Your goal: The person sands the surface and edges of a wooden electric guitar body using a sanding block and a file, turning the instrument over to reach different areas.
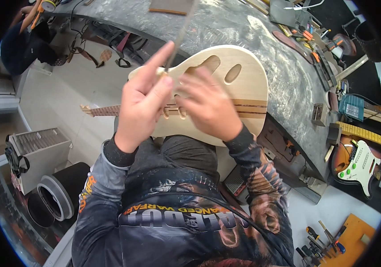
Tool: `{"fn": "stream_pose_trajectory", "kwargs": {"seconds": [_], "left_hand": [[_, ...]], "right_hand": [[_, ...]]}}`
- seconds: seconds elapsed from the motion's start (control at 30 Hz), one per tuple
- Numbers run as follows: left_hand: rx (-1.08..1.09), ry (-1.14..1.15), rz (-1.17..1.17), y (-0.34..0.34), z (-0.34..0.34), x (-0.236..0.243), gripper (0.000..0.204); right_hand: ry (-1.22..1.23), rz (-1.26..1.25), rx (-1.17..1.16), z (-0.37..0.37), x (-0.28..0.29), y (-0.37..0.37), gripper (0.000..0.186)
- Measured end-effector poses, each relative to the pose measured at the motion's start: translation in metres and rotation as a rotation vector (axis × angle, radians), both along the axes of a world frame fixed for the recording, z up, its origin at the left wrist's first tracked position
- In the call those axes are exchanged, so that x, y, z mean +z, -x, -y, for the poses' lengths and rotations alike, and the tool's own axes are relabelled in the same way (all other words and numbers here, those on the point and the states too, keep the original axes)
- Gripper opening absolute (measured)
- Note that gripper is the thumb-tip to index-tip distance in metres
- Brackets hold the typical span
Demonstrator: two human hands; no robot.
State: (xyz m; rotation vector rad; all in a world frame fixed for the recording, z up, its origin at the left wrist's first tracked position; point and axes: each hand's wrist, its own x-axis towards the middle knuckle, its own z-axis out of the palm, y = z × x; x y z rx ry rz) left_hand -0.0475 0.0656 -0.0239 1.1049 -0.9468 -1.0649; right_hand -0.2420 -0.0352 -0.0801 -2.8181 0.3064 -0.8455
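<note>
An unfinished electric guitar body (253, 84) of pale wood lies across my lap and against the bench edge. Oval openings and a darker striped centre band mark its face, and its slim neck (106, 111) reaches out to the left. Above the body my left hand (139, 107) is closed on a long thin tool (182, 33) that looks like a slim file; it points up and away, blurred. Over the middle of the body, my right hand (212, 107) has its fingers stretched out, blurred by motion. Whether they touch the wood I cannot tell.
The dusty grey workbench (235, 26) curves ahead and to the right, with hand tools (317, 58) along its far side. A sunburst electric guitar (357, 164) lies at right. Another person (26, 44) is at upper left. A black bin (61, 189) stands at lower left.
</note>
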Motion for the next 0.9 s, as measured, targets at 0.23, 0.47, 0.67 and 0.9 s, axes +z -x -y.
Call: {"fn": "stream_pose_trajectory", "kwargs": {"seconds": [0.23,0.47,0.67,0.9], "left_hand": [[-0.133,0.2,0.627,0.05,-0.012,-0.033,0.062],[-0.237,0.1,0.797,0.056,-0.03,-0.014,0.067],[-0.152,0.125,0.968,0.071,0.038,0.01,0.063],[-0.207,0.084,0.92,0.064,0.007,0.018,0.059]], "right_hand": [[-0.183,0.411,-0.792,0.015,0.005,0.075,0.04],[-0.175,0.439,-0.795,0.01,0.002,0.074,0.044],[-0.172,0.384,-0.756,0.017,0.01,0.073,0.049],[-0.167,0.387,-0.756,0.014,0.006,0.073,0.05]]}}
